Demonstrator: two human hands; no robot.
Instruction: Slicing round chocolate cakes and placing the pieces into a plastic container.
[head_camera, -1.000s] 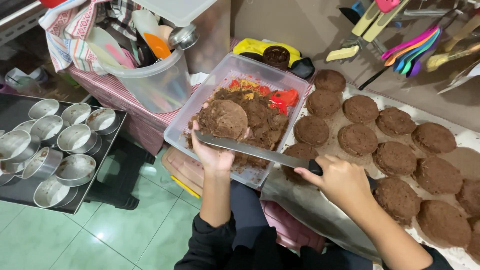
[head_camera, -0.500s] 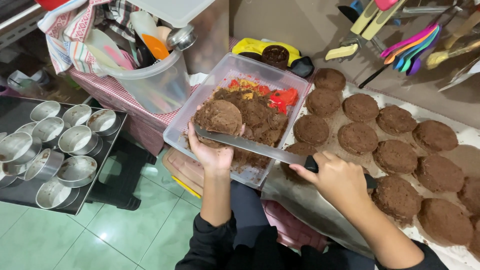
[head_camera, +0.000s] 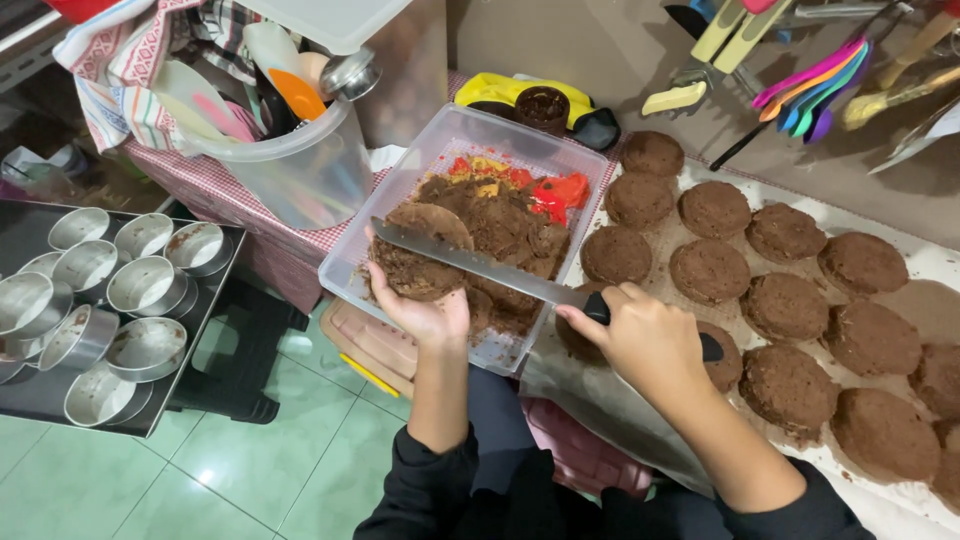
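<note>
While the blade sits mid-cake: a small brown cake (head_camera: 415, 255) is cupped over the clear tub (head_camera: 350, 262)
Left hand (head_camera: 425, 312): grip closed under the cake
Right hand (head_camera: 645, 340): grip clamped on the knife (head_camera: 480, 262) handle
Risk: blade could slip toward the left fingers; cake may crumble if squeezed
Nearby: trimmed cakes (head_camera: 785, 305) on the tabletop (head_camera: 900, 300), metal tins (head_camera: 110, 295) at left
</note>
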